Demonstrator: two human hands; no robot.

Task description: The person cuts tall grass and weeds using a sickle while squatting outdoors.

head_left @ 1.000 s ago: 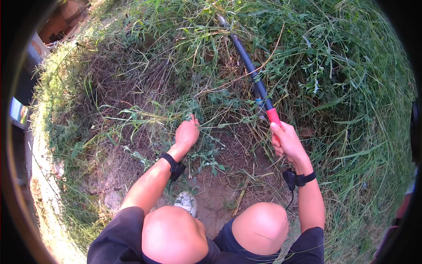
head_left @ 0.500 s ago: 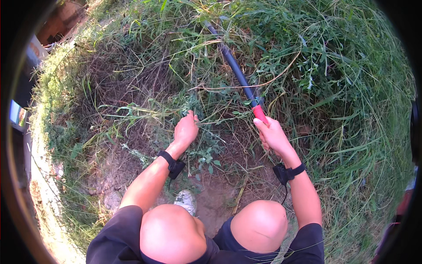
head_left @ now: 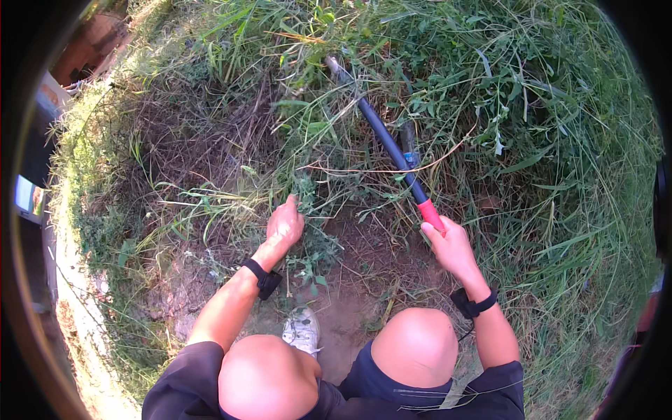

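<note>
My right hand (head_left: 451, 245) is closed around the red grip (head_left: 431, 215) of a long-handled tool with a dark blue shaft (head_left: 387, 137). The shaft slants away to the far left. Its far end narrows to a greyish piece (head_left: 333, 65) among the grass, and the tool's head is hidden there. Low on the left, my left hand (head_left: 285, 222) is closed on a bunch of grey-green weeds (head_left: 306, 190), whose leafy stems spread around it. The fingertips are partly hidden by the leaves. Each wrist wears a black band with a small box.
Tall green grass (head_left: 581, 231) rises on the right and far side. Dry, flattened stalks (head_left: 203, 140) lie at left. Behind the shaft, a dark pipe-like piece with a blue part (head_left: 409, 150) sits in the grass. Bare soil (head_left: 350, 290) and my white shoe (head_left: 302, 330) are near my knees.
My right hand and the tool have come nearer and slightly right, drawing the shaft's far end back through the grass. My left hand has shifted slightly nearer and left, still on the weeds.
</note>
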